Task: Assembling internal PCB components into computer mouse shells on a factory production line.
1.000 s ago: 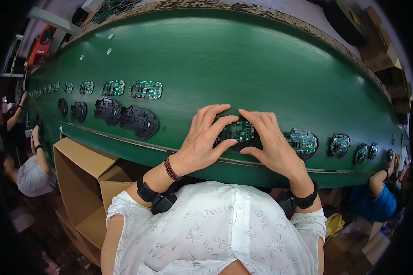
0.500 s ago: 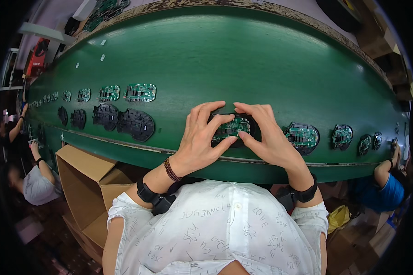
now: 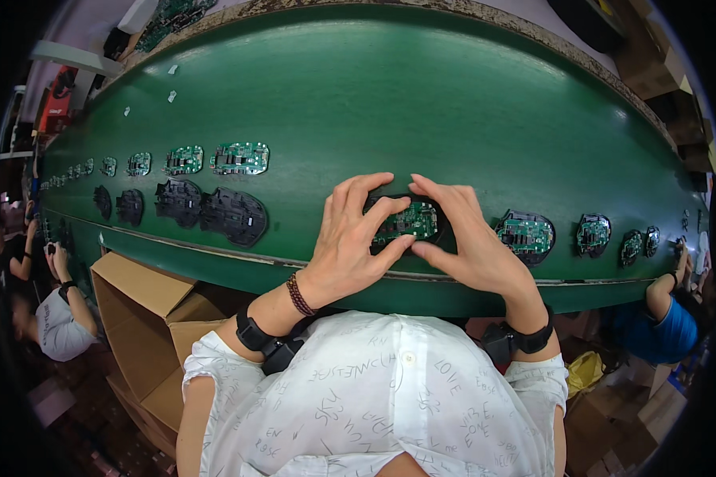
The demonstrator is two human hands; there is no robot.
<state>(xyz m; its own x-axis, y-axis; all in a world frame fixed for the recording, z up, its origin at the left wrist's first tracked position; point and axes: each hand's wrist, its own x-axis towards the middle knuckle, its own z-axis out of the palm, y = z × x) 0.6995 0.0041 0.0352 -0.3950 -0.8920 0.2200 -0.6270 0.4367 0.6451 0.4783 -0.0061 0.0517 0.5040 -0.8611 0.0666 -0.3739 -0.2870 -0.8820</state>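
Both my hands press on one green circuit board [image 3: 406, 222] that sits in a black plastic housing on the green conveyor belt [image 3: 422, 103]. My left hand [image 3: 352, 238] covers the board's left side, its thumb under the board's lower edge. My right hand [image 3: 463, 236] cups the right side, fingers curled over the top. To the left lie several empty black housings [image 3: 232, 215] in a row, with several loose green boards [image 3: 240, 158] behind them. To the right, several housings with boards fitted [image 3: 525, 235] trail along the belt.
An open cardboard box [image 3: 147, 318] stands below the belt at my left. One seated person in a light shirt [image 3: 60, 318] works at the far left, another in blue [image 3: 667, 314] at the right. Cardboard boxes [image 3: 652, 63] are stacked beyond the belt's far right.
The belt's contents have drifted slightly to the right in view. My hands have closed tighter around the board, thumbs now meeting under it.
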